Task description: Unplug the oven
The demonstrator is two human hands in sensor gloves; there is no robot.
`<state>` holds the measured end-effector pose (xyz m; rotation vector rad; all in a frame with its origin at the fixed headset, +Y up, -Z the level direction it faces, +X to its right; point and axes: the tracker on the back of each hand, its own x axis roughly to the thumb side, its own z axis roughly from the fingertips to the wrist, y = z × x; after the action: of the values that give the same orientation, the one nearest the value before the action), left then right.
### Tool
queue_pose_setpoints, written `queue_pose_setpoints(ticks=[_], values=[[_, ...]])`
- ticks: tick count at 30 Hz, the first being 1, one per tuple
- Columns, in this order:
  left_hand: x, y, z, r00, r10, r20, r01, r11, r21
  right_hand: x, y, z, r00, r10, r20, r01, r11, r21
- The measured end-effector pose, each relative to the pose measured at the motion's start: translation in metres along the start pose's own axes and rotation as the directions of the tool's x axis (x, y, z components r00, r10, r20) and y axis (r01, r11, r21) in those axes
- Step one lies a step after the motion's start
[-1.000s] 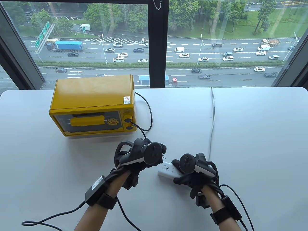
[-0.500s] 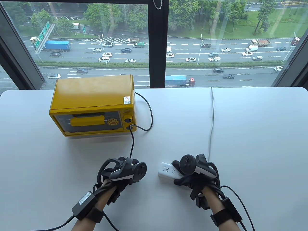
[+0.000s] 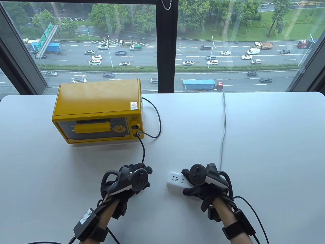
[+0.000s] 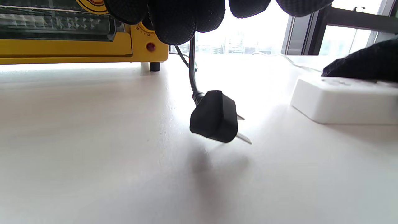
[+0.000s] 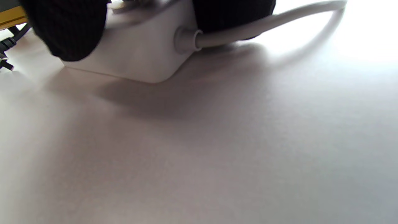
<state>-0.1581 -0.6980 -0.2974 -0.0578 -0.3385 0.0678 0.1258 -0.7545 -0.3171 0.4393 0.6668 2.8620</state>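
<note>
The yellow oven (image 3: 97, 111) stands at the table's back left. Its black cord (image 3: 143, 150) runs forward to my left hand (image 3: 142, 169), which pinches the cord just above the black plug. In the left wrist view my fingers (image 4: 186, 18) hold the cord and the plug (image 4: 214, 116) hangs free, prongs bare, just over the table and left of the white power strip (image 4: 342, 99). My right hand (image 3: 189, 179) grips the power strip (image 3: 176, 181) and holds it on the table. In the right wrist view my fingers (image 5: 68, 28) sit on either side of the strip (image 5: 140, 46).
The strip's white cable (image 3: 223, 127) runs from the strip to the table's back edge at the window; it also shows in the right wrist view (image 5: 264, 23). The oven cord loops out to the right of the oven (image 3: 158, 122). The white table (image 3: 266, 152) spans the view.
My left hand has moved left and toward me, away from the power strip, taking the plug with it. The cord has straightened toward the hand. My right hand and the strip have not moved.
</note>
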Motion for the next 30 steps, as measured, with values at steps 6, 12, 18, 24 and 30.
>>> queue_pose_setpoints(ticks=[6, 12, 18, 24, 30], values=[[-0.035, 0.016, 0.014, 0.973, 0.021, -0.228, 0.007, 0.993, 0.120, -0.019, -0.027, 0.026, 0.995, -0.102, -0.009, 0.096, 0.953, -0.287], [-0.063, -0.003, 0.021, 0.952, -0.022, -0.304, 0.016, 1.000, -0.021, -0.060, -0.038, 0.040, 0.988, -0.118, -0.104, 0.052, 0.870, -0.490], [-0.075, -0.024, 0.020, 0.938, -0.071, -0.339, 0.015, 0.986, -0.165, -0.101, -0.025, 0.038, 0.959, -0.104, -0.263, -0.018, 0.905, -0.426], [-0.078, -0.035, 0.017, 0.939, -0.076, -0.336, -0.007, 0.971, -0.239, -0.110, -0.015, 0.034, 0.946, -0.065, -0.316, -0.054, 0.934, -0.352], [-0.077, -0.036, 0.017, 0.940, -0.075, -0.333, -0.012, 0.968, -0.251, -0.105, -0.012, 0.031, 0.947, -0.055, -0.316, -0.055, 0.942, -0.331]])
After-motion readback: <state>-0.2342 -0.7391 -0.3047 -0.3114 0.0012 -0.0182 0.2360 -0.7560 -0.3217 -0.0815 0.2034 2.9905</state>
